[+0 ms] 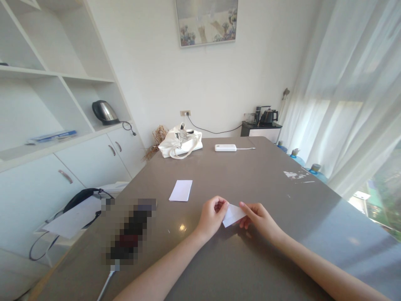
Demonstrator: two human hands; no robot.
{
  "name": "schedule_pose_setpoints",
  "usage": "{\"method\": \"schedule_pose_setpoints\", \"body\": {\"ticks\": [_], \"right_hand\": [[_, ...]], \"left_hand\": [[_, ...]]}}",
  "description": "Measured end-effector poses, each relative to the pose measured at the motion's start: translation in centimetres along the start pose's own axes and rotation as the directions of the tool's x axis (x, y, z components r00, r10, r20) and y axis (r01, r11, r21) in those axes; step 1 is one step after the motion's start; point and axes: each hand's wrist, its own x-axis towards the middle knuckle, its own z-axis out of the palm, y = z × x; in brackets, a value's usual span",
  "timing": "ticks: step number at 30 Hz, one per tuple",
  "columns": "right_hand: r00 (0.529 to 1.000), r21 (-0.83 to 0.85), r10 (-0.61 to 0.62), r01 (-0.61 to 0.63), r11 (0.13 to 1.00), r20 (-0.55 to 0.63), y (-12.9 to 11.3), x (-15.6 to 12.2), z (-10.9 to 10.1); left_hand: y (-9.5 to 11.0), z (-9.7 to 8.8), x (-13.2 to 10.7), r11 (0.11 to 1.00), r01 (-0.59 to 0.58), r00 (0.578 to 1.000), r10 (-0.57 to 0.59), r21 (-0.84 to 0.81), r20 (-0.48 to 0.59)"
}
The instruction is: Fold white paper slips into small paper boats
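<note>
A small folded white paper [233, 215] is held just above the grey table [250, 259], between both of my hands. My left hand [212, 217] pinches its left end with curled fingers. My right hand [257, 215] grips its right end, thumb on top. A second folded white paper [181, 190] lies flat on the table, a little beyond and to the left of my left hand.
A white handbag [180, 144] and a white power bank [225, 147] with a cable lie at the far end of the table. A blurred-out dark object [130, 232] lies at my left. White cabinets with a kettle [104, 112] stand left; curtains hang right.
</note>
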Motion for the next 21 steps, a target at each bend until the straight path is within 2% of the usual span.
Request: {"method": "schedule_pose_setpoints", "body": {"ticks": [5, 7, 11, 14, 17, 21], "right_hand": [[0.996, -0.017, -0.058, 0.06, 0.998, 0.065, 0.2, 0.0, 0.0], [0.997, -0.015, -0.069, 0.07, 0.997, 0.029, 0.5, 0.2, -0.2], [0.991, -0.012, -0.066, 0.065, 0.998, -0.118, 0.9, 0.5, -0.6], [0.985, -0.012, -0.07, 0.069, 0.998, -0.155, 1.2, 0.7, -0.7], [0.986, -0.018, -0.082, 0.08, 0.997, -0.148, 1.2, 0.6, -0.5], [0.986, -0.005, -0.065, 0.065, 0.998, -0.153, 1.1, 0.6, -0.5]], "left_hand": [[-0.4, 0.2, -0.1, 0.999, 0.006, 0.996, -0.002, -0.045, 0.088], [-0.6, 0.3, -0.1, 0.996, 0.029, 0.994, -0.02, -0.082, 0.112], [-0.7, 0.3, -0.1, 0.987, 0.111, 0.97, -0.082, -0.119, 0.227], [-0.5, 0.2, -0.1, 0.986, 0.129, 0.971, -0.105, -0.102, 0.215], [-0.3, 0.2, -0.2, 0.987, 0.132, 0.977, -0.113, -0.097, 0.184], [-0.1, 0.2, -0.3, 0.985, 0.139, 0.973, -0.119, -0.097, 0.196]]}}
